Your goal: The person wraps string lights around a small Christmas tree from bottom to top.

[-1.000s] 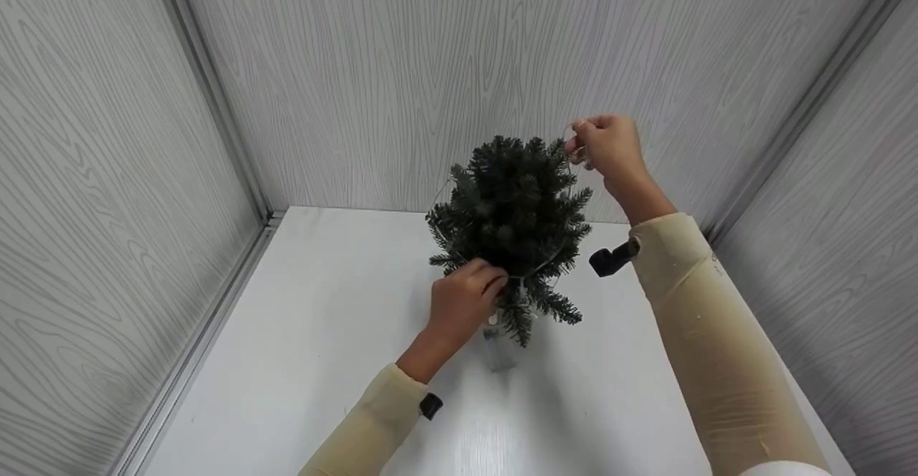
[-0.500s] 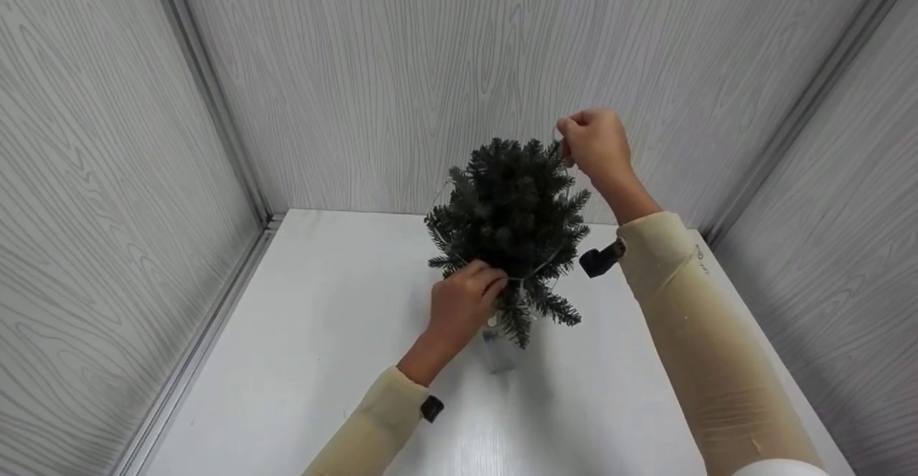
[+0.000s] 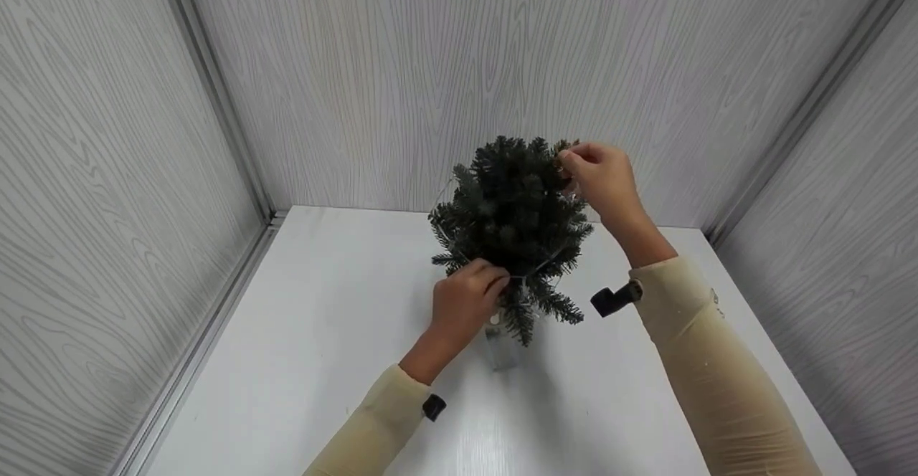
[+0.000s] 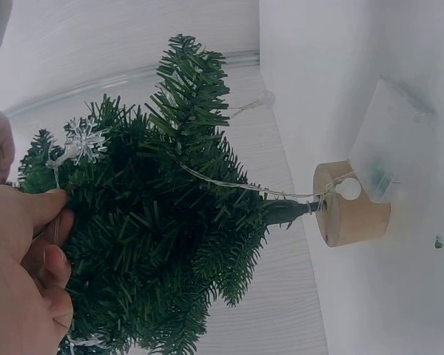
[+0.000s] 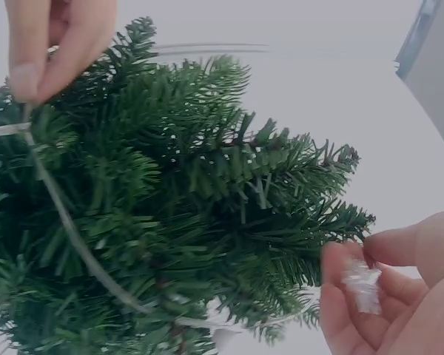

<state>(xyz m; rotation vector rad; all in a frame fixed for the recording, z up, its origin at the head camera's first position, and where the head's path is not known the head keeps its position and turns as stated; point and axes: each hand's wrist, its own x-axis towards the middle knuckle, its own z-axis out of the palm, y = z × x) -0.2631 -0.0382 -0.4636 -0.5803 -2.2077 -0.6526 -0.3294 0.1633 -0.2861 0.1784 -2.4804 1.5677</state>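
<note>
A small artificial Christmas tree (image 3: 510, 211) stands on a round wooden base (image 4: 355, 222), with a string light (image 5: 78, 233) wrapped round its branches. My left hand (image 3: 466, 297) pinches the string light's thin wire at the front of the tree, close to a clear snowflake (image 4: 84, 140). At the tree's upper right, the thumb and forefinger of my right hand (image 3: 604, 181) come together at a branch tip. Another clear snowflake (image 5: 362, 287) of the string light lies within that hand's curled fingers. The far side of the tree is hidden.
A clear plastic box (image 4: 388, 140) stands against the wooden base. A small green bit (image 4: 439, 242) lies on the white table (image 3: 344, 332). Grey wood-grain panels (image 3: 401, 67) rise behind and on both sides.
My right hand shifted slightly left and up, then came down to the upper-right branch tip, which now bends toward it. My left hand has stayed in place on the wire.
</note>
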